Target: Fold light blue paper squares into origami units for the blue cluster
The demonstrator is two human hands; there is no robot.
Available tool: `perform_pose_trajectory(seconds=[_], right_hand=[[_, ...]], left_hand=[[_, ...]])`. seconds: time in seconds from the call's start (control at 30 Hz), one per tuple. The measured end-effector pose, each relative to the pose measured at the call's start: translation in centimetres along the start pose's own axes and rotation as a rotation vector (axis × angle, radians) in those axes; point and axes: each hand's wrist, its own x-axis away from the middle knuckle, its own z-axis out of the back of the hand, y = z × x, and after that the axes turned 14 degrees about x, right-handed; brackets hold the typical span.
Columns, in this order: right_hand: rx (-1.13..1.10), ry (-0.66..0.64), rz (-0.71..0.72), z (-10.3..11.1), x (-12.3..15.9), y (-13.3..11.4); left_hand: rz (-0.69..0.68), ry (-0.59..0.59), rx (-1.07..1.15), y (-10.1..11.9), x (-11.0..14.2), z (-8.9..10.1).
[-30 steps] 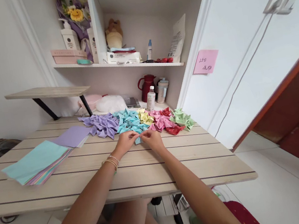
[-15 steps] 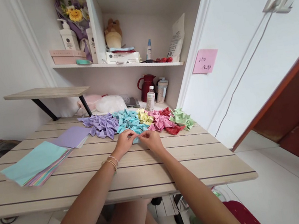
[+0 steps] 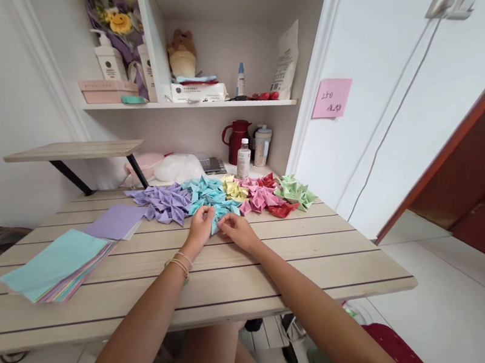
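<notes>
A small piece of folded light-blue paper (image 3: 214, 225) is between my two hands, just in front of the pile of blue origami pieces (image 3: 206, 192). My left hand (image 3: 200, 227) pinches its left side between thumb and fingers. From the right, my right hand (image 3: 237, 231) has its fingertips closed on the lower right edge of the same paper. Purple origami pieces (image 3: 167, 205) lie beyond my left hand. Past my right hand are pink origami pieces (image 3: 257, 194) and a few red ones.
Stacked coloured paper (image 3: 57, 263) and purple sheets (image 3: 115, 222) lie on the left of the slatted table (image 3: 321, 270). Yellow (image 3: 234, 189) and green origami pieces (image 3: 296, 192) continue the row. Behind stand a bottle (image 3: 243, 160), a red jug (image 3: 239, 136) and a small raised stand (image 3: 76, 150).
Both hands have shifted slightly left with the blue paper, and the right hand has turned and dropped lower. More of the paper shows between the fingers, standing more upright.
</notes>
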Motion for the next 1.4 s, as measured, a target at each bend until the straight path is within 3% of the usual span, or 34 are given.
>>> perform_pose_trajectory(seconds=[0.13,0.3,0.53,0.67,0.8,1.07,1.27,1.4], right_hand=[[-0.252,-0.058,-0.084,-0.7,0.3,-0.6],[-0.326,-0.114,-0.047,-0.6,0.1,-0.4],[-0.129,0.078,0.000,0.4,-0.5,0.4],[0.001,-0.004,0.121,0.4,-0.2,0.1],[-0.004,-0.096,0.213,-0.2,0.0,0.2],[0.061,-0.010,0.206,-0.2,0.0,-0.1],[0.128,-0.034,0.221,-0.1,0.1,-0.4],[-0.031,-0.099,0.140,-0.6,0.2,-0.2]], left_hand=[[-0.062,0.041,-0.025,0.0,0.1,-0.2],[-0.151,0.087,-0.094,0.3,0.4,-0.3],[-0.121,0.104,0.015,0.3,0.1,-0.1],[-0.135,0.172,0.012,0.3,-0.1,0.2],[-0.131,0.197,0.025,0.5,-0.1,0.1],[-0.119,0.218,0.041,0.4,-0.2,0.0],[-0.168,0.169,-0.040,0.4,0.2,0.0],[-0.194,0.209,-0.061,0.3,0.3,-0.1]])
